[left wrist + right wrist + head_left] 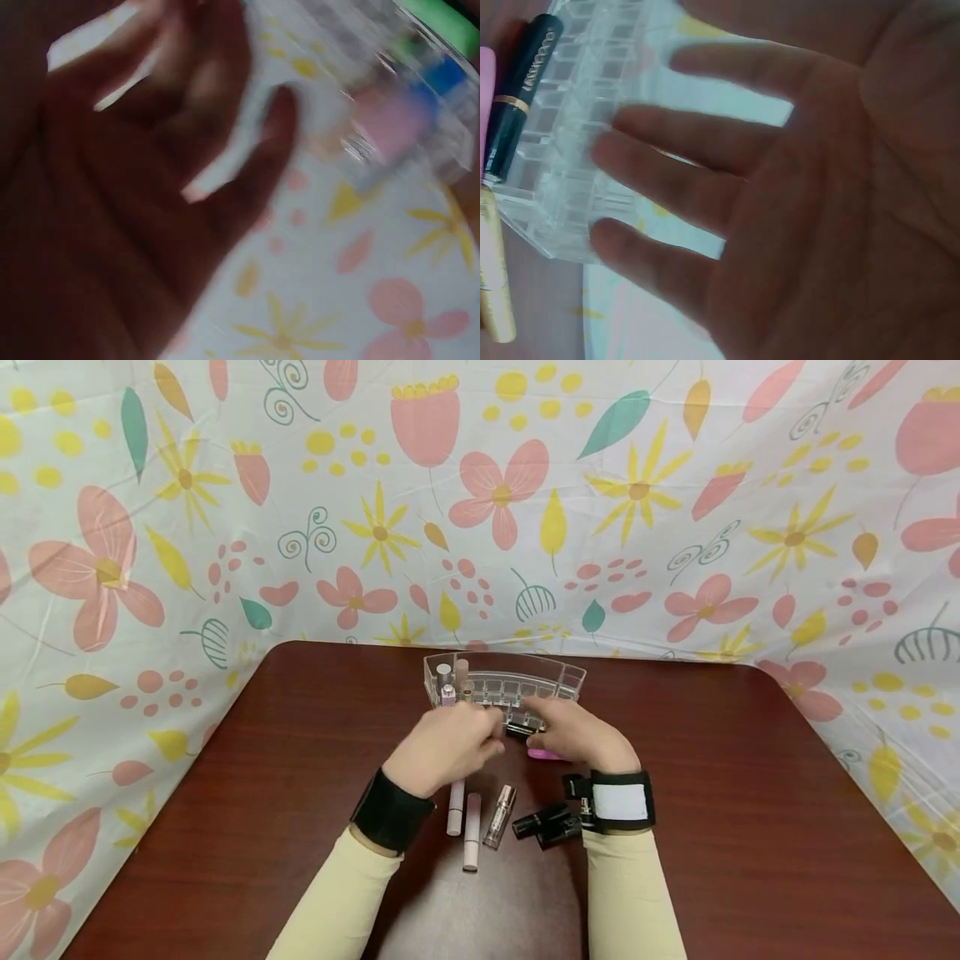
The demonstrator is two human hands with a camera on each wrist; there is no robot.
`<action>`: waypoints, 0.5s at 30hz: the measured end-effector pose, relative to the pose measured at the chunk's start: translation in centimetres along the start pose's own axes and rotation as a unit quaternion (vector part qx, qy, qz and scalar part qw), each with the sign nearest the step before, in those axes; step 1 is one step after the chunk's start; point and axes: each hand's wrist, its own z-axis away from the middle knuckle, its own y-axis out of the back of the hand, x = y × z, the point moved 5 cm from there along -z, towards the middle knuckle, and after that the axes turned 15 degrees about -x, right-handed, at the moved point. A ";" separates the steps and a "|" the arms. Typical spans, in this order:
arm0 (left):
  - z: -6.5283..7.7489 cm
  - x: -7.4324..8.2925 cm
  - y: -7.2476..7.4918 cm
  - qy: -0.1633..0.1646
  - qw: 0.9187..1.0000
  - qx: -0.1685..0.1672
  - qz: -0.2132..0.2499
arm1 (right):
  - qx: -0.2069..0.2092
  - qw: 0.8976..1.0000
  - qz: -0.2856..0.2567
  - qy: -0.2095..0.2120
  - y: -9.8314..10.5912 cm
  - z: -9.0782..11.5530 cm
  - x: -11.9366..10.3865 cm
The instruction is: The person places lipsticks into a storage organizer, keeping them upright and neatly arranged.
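A clear acrylic makeup organizer (pixel 536 667) with small compartments stands at the back of the table, a few cosmetic tubes (pixel 444 674) upright at its left end. My left hand (pixel 450 747) is over its front left part; in the left wrist view the thumb stands apart from loosely bent fingers, with nothing between them. Fingers extended and spread, my right hand (pixel 581 732) hovers at the organizer's front right, holding nothing. A black tube with a gold band (pixel 517 101) lies along the organizer's front, beside a pink item (pixel 543 754) and a gold tube (pixel 495 277).
Nearer me on the brown table (pixel 750 827) lie two pale pink tubes (pixel 471 835), a clear and rose-gold lip gloss tube (pixel 500 816) and several black cosmetic items (pixel 543 820). A flowered cloth (pixel 637 568) hangs behind the table and along its sides.
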 end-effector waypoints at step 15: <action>1.2 7.0 -4.7 0.111 0.972 -0.141 -0.151 | -0.176 0.982 -0.055 0.052 -4.3 -2.1 -0.5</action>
